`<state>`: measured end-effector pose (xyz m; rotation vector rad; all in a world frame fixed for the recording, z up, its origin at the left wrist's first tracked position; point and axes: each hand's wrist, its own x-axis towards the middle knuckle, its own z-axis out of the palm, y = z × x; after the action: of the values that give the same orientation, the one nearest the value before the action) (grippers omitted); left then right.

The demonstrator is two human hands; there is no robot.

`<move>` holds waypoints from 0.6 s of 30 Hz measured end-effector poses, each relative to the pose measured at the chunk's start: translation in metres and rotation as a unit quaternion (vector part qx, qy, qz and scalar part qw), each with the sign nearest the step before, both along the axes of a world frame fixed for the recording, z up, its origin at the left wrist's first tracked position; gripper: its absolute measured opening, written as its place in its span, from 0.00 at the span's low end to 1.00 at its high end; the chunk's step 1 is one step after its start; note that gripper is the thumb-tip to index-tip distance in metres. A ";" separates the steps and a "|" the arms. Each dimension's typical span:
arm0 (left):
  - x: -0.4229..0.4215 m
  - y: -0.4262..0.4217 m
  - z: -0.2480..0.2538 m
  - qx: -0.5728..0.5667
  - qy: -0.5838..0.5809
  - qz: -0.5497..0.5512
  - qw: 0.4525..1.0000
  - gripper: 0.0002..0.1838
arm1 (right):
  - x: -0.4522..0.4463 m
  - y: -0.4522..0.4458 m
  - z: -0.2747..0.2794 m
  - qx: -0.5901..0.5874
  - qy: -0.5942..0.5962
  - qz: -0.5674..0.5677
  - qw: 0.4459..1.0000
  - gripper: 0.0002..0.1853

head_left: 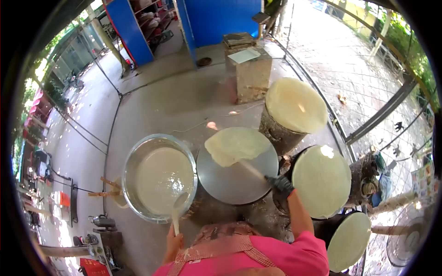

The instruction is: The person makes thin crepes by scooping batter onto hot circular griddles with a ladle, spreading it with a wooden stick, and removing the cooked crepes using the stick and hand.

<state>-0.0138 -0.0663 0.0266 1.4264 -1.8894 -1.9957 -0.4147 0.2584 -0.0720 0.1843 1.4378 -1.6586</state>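
Observation:
My left hand (174, 244) is closed around the handle of a ladle (176, 216). The ladle's bowl rests at the near right rim of a big metal basin (129, 158) of pale, creamy batter (161, 177). In a dark glove, my right hand (282, 185) grips a wooden-handled spatula (253, 170). Its far end meets a thin, pale pancake (237, 143) and is hidden there. This pancake lies unevenly across the far part of a round grey griddle (225, 184), whose near surface is bare.
To the right, more round griddles carry pale pancakes (321, 184) (350, 241); another pancake (296, 105) tops a drum-like stove (281, 131). A box-like stand (251, 69) is farther back. Wooden sticks (105, 194) protrude left of the basin. A cable (191, 129) crosses the floor.

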 end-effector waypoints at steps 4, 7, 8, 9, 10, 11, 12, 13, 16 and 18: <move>0.017 0.008 -0.018 0.005 0.001 0.027 1.000 0.37 | -0.031 -0.043 0.040 0.159 0.043 0.021 0.986 0.12; 0.021 0.004 -0.027 -0.012 -0.013 0.033 0.999 0.36 | 0.008 -0.044 0.053 0.105 -0.019 0.097 0.990 0.12; 0.025 0.002 -0.032 -0.014 -0.012 0.038 0.999 0.36 | 0.008 -0.032 0.018 -0.011 -0.018 0.141 0.990 0.12; 0.024 0.005 -0.037 -0.017 -0.009 0.044 0.999 0.36 | -0.001 -0.022 0.004 -0.034 -0.008 0.128 0.991 0.12; 0.018 0.011 -0.031 0.002 -0.004 0.058 0.998 0.36 | -0.009 -0.012 -0.009 -0.058 0.002 0.115 0.992 0.12; 0.016 0.016 -0.012 0.017 -0.004 0.070 0.997 0.35 | -0.018 -0.002 -0.021 -0.082 0.012 0.102 0.991 0.12; 0.016 0.018 0.000 0.030 -0.008 0.079 0.996 0.35 | -0.044 -0.006 -0.027 -0.178 -0.141 0.010 0.974 0.12; 0.018 0.018 0.002 0.028 -0.007 0.082 0.996 0.35 | -0.064 -0.015 -0.027 -0.265 -0.292 -0.085 0.915 0.12; 0.033 0.022 -0.010 0.011 -0.015 0.080 0.997 0.35 | -0.065 -0.061 0.072 0.201 0.132 0.128 0.962 0.13; 0.051 0.014 -0.042 -0.026 -0.018 0.069 0.997 0.35 | -0.051 -0.055 0.046 0.157 0.096 0.169 0.968 0.12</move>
<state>0.0368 -0.0522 -0.0156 1.5439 -1.7889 -1.8581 -0.4656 0.2032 -0.0261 -0.0474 1.7661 -1.1908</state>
